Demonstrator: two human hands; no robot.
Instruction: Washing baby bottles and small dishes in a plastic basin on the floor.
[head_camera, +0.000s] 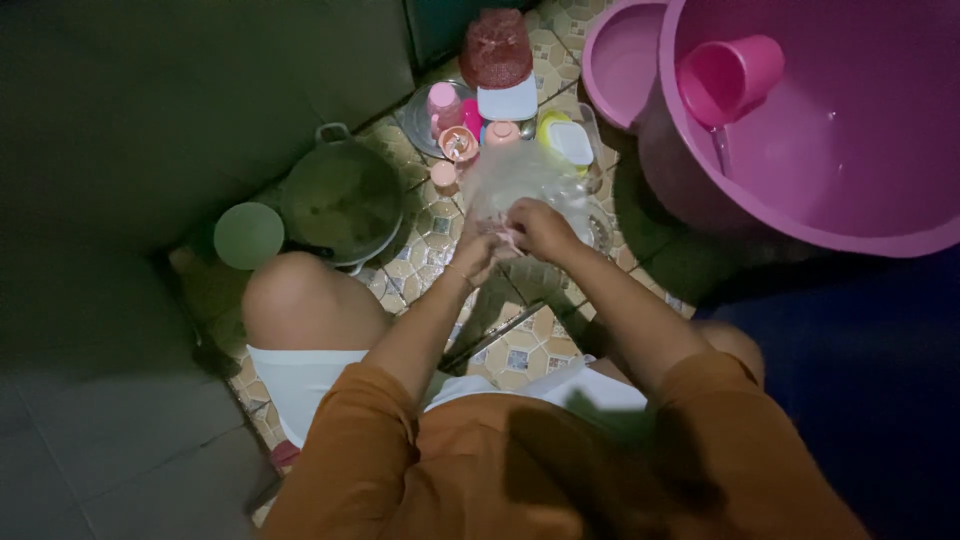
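- patterned tile floor (520, 355), dim room, dark wall at left.
- left hand (478, 250) and right hand (540, 226), grips closed on a clear glass item (520, 180).
- dark pot (342, 198) left, purple basin (800, 215) right; narrow bare tiles between.

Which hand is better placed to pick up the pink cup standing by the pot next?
Probably the left hand: the pink cup stands on its side, nearer to it. The right hand would have to cross over, and both hands are on a clear, blurred item.
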